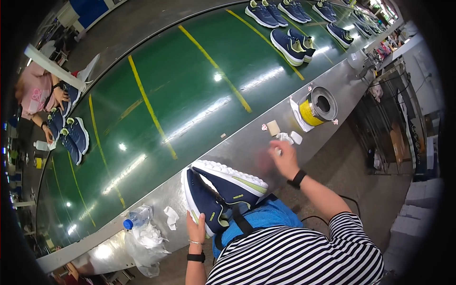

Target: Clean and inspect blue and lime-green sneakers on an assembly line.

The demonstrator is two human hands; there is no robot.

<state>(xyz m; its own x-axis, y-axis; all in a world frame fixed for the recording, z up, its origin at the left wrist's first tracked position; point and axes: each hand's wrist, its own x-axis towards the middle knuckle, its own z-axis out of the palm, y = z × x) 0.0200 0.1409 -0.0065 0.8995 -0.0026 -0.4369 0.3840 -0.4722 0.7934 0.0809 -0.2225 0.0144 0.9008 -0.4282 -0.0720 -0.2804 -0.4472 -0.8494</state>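
Note:
Two navy sneakers with white soles lean together at the edge of the metal ledge in front of me. My left hand is closed round the heel of the left sneaker, thumb against its side. The right sneaker lies tilted across it, sole facing away, with no hand on it. My right hand is raised over the ledge to the right of the pair, fingers curled together. A small pale bit shows at its fingertips, too small to name. Nearest that hand are a crumpled white tissue and a tan block.
A green conveyor belt with yellow lines carries more sneakers. A round tin stands on the metal ledge; a water bottle and a plastic bag are at left. Across the belt, a co-worker's hands touch shoes.

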